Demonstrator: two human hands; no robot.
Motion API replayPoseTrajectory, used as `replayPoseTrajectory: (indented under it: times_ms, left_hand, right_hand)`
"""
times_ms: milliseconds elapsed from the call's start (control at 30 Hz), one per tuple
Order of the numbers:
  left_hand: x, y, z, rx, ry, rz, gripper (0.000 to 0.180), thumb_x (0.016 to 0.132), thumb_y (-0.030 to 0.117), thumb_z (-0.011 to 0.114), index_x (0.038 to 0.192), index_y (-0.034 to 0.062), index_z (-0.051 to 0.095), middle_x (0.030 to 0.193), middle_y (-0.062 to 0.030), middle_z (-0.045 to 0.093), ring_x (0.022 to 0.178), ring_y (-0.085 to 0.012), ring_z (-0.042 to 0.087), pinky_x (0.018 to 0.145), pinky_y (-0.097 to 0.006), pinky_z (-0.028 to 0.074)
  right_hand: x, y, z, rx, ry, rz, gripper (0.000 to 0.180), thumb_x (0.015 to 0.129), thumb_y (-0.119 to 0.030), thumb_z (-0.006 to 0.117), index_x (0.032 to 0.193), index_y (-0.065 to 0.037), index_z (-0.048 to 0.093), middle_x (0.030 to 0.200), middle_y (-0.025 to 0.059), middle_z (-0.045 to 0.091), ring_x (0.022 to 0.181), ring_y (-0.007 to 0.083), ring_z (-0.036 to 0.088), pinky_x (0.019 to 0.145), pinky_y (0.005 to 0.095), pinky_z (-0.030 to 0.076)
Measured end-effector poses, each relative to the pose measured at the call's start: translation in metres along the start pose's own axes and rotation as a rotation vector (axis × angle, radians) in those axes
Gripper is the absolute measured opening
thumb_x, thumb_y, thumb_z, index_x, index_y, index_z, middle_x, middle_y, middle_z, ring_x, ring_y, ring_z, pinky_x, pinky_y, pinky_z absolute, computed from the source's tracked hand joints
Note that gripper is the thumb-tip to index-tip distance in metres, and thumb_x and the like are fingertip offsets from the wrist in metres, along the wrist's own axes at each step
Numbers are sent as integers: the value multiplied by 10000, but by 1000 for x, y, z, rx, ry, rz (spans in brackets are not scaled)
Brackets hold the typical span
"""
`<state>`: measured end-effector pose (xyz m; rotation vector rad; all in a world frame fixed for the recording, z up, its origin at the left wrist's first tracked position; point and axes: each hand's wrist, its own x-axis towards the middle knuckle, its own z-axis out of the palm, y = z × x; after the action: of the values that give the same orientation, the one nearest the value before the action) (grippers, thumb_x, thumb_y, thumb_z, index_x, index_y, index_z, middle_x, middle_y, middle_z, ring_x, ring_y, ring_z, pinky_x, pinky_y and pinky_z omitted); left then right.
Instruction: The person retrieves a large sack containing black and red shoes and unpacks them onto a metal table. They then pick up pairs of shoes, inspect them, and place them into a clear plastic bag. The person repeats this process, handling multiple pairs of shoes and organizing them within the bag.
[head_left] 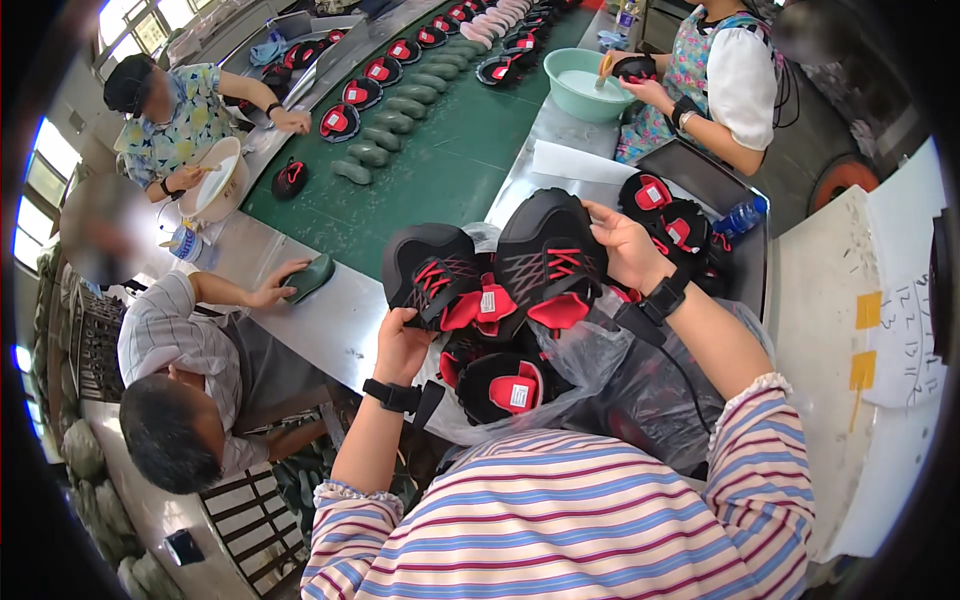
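Left fingers (402, 316) | gripping one shoe (428, 262), beyond them | right fingers (604, 222) | gripping second shoe (545, 240), leftward

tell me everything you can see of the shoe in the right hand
The shoe is mostly black, with a plain rounded toe, grey criss-cross lines over its sides, red lacing up the front and red lining at the opening. The upper looks like fabric. It is tilted, its toe pointing away from the wearer and its opening toward them. The right hand holds it by its right side, next to another black shoe. Its underside is hidden.
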<state>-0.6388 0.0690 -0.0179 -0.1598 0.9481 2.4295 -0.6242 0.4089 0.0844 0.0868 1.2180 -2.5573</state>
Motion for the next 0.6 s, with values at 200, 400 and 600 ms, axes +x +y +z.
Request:
replayPoseTrajectory:
  times_ms: [200, 400, 600]
  left_hand:
    - [10, -6, 61, 7, -193, -153, 464, 784, 25, 446, 1247, 39, 417, 1170, -114, 548, 1061, -246, 549, 897, -412, 444]
    - [36, -4, 89, 118, -81, -124, 589, 910, 306, 507, 1370, 79, 217, 1409, -141, 182, 1254, -296, 312, 770, -441, 484]
    - [38, -7, 109, 598, -220, 155, 459, 797, 97, 657, 1182, -28, 441, 1014, -84, 574, 872, -128, 568, 750, -228, 470]
  right_hand:
    - [8, 31, 2, -291, 1, 65, 241, 879, -130, 546, 1093, -21, 544, 992, 1, 580, 907, 88, 540, 834, 240, 424]
    - [7, 26, -10, -355, 231, -207, 188, 867, -82, 558, 1045, -22, 553, 924, -10, 575, 864, 78, 529, 810, 215, 409]
    - [12, 17, 7, -346, 445, -377, 198, 832, -66, 605, 1013, 13, 601, 829, 19, 593, 722, 90, 563, 687, 210, 462]
